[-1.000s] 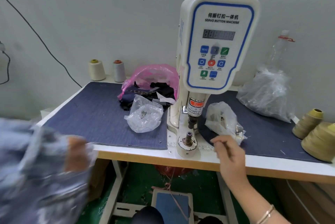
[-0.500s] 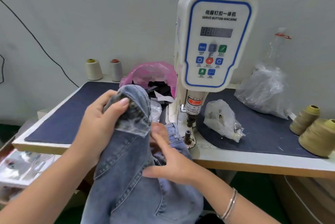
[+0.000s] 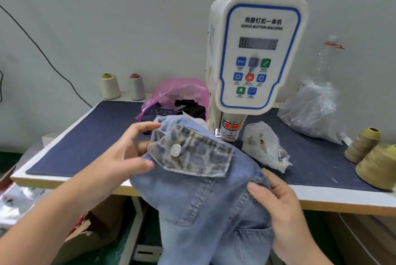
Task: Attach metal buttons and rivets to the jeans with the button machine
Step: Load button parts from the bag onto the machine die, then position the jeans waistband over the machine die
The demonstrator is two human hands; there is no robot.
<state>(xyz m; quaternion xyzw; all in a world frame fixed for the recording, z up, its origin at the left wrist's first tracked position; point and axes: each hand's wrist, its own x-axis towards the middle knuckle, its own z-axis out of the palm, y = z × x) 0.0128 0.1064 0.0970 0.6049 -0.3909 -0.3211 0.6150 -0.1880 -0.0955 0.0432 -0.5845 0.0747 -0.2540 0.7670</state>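
Jeans: light blue denim jeans [image 3: 205, 204] held up in front of the button machine, bunched over the counter's front edge and hanging down below it.
Pocket flap: patterned flap [image 3: 192, 153] on top of the jeans, facing the camera, with a round metal button [image 3: 175, 150] already fixed near its left end.
Left hand: left hand [image 3: 122, 157] holds the left end of the flap and the denim under it, thumb pressed on the fabric just below the flap; index finger stretched out along the top of the jeans.
Right hand: right hand [image 3: 276, 198] pinches a fold of denim at the right side of the jeans, thumb on the near face, fingers curled behind; a bracelet is not visible here.
Button machine: white servo button machine [image 3: 255, 54] stands upright on the counter behind the jeans, blue-bordered panel with a display and coloured keys; its lower die is hidden by the jeans.
Counter: white-edged counter [image 3: 342, 198] covered by a dark blue mat [image 3: 96, 136].
Small bag: clear plastic bag [image 3: 263, 144] of small metal parts just right of the machine's column, near the right hand.
Large bag: bigger crumpled clear bag [image 3: 312, 110] further back on the right.
Pink bag: pink plastic bag [image 3: 182, 95] with dark scraps behind the jeans, left of the machine.
Thread: two pale cones [image 3: 110, 85] at the back left by the wall; two olive cones [image 3: 377, 164] at the right edge.
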